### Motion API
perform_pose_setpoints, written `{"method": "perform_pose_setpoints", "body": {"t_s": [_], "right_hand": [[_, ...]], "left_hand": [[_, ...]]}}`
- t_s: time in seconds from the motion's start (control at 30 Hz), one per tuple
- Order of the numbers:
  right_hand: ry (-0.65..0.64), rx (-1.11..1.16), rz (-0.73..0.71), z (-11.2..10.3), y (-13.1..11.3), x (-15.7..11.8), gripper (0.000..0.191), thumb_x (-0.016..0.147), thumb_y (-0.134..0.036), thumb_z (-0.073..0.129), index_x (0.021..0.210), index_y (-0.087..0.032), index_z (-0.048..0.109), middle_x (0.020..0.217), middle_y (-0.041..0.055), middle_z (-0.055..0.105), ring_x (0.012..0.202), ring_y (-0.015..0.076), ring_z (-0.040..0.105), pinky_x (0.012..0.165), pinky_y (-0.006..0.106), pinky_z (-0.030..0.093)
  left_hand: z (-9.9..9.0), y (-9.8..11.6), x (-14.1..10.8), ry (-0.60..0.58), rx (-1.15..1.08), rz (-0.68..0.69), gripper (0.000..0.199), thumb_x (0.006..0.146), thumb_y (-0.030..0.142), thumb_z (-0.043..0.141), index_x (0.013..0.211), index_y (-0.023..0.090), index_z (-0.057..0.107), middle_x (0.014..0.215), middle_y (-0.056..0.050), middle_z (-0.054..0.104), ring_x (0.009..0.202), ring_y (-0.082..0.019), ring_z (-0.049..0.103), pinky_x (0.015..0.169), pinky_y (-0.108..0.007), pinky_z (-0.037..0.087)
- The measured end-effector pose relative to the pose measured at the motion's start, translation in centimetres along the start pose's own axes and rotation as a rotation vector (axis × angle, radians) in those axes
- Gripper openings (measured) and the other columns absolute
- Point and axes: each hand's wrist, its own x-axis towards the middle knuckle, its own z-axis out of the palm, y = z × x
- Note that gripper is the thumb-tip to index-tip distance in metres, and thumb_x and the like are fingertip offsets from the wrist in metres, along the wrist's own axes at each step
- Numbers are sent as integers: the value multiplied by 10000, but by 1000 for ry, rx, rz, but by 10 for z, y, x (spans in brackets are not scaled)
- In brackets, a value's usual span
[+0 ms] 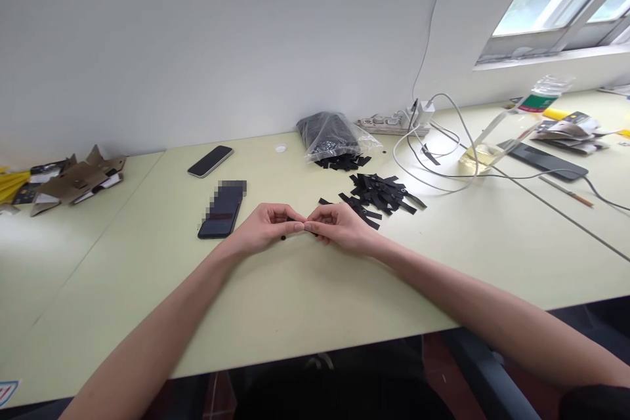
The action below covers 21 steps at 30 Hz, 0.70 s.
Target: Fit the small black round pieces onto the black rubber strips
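Pinching a black strip (290,218), left hand (266,226) and right hand (342,228) curled inward, grips clamped on it.

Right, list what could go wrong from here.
The small black piece by the left hand could easily get lost. The right hand sits close to the loose black strips, so a knock might scatter them. The smartphone beside the left hand could get bumped.
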Motion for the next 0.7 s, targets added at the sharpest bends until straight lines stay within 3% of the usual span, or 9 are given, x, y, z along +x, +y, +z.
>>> {"method": "perform_pose_setpoints", "body": {"t_s": [0.23, 0.43, 0.7], "right_hand": [[-39, 142, -9, -4, 0, 3, 376, 889, -516, 686, 923, -144, 725, 777, 36, 629, 669, 130, 573, 629, 268, 453], [5, 43, 4, -4, -2, 0, 307, 917, -452, 626, 900, -157, 710, 715, 14, 587, 636, 126, 518, 565, 256, 378], [66, -87, 12, -2, -8, -3, 295, 922, -436, 592, 854, -163, 681, 748, 0, 586, 630, 116, 487, 561, 258, 342]], "left_hand": [[1, 0, 1, 45, -32, 28, 340, 833, 495, 753, 945, 174, 761, 770, -32, 645, 644, -116, 499, 570, -246, 355], [4, 1, 0, 51, 63, -20, 316, 870, 477, 709, 1026, 206, 751, 851, -43, 701, 660, -127, 570, 570, -241, 412], [11, 3, -1, 85, 140, 42, 359, 852, 511, 728, 1017, 191, 731, 954, -67, 743, 835, -185, 675, 682, -255, 508]]}}
